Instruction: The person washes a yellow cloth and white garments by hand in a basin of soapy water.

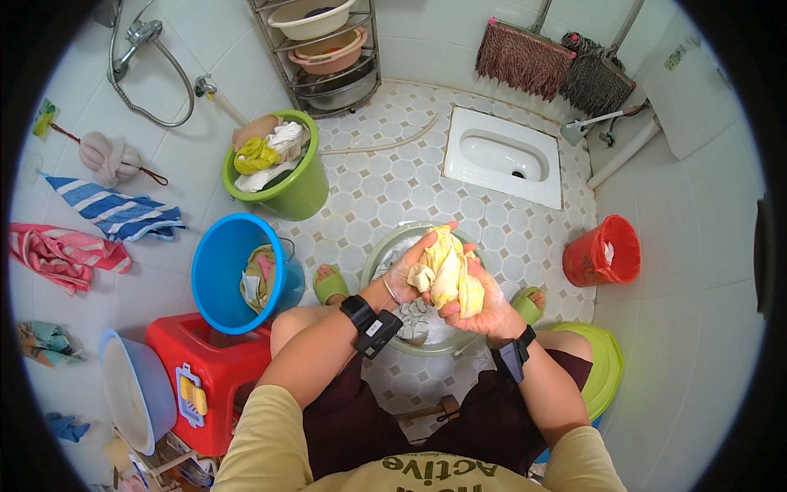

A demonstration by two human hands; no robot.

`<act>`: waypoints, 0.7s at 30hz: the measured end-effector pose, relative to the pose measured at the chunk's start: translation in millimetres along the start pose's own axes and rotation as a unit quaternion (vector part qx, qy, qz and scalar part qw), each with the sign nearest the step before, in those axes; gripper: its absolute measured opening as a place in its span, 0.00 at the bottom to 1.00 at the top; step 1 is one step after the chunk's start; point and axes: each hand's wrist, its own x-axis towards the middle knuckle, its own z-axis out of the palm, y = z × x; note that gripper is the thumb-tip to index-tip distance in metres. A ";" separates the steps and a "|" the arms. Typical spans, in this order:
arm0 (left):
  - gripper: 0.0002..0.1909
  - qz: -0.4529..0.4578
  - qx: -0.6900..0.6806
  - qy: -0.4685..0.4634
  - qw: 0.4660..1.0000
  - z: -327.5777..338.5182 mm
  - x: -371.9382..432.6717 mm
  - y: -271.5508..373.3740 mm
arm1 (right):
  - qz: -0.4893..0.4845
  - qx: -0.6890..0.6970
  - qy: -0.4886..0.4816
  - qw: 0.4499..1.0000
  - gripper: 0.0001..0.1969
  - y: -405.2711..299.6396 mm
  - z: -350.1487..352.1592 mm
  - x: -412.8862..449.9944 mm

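A bunched yellow-and-white cloth (454,270) is gripped between my two hands, above a pale green basin (370,264). My left hand (411,270) holds its left side, with the thumb up along the top. Around the right and lower side curl the fingers of my right hand (486,295). Below them, the basin contains wet grey-white fabric (415,323) and sudsy water. My hands and the cloth hide much of the basin's middle. Each wrist wears a black strapped device.
Left stand a green bucket (307,197) full of clothes and a blue bucket (212,277) with some fabric, beside a red stool (197,344) bearing yellow soap. A squat toilet (455,147) lies ahead, a red bin (578,258) to the right. A hose (393,146) crosses the tiled floor.
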 end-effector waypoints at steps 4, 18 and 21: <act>0.21 0.026 0.095 0.139 0.985 11.4 -0.8 6.8 | -0.079 -0.041 0.095 0.992 0.27 1.8 -0.9 -6.5; 0.09 0.071 0.183 0.268 0.943 -11.3 9.2 -28.0 | -0.094 -0.484 0.298 0.817 0.23 9.5 1.1 7.1; 0.08 0.082 0.232 0.285 0.927 -18.3 15.3 -34.5 | -0.116 -0.529 0.312 0.781 0.23 7.8 -9.1 6.1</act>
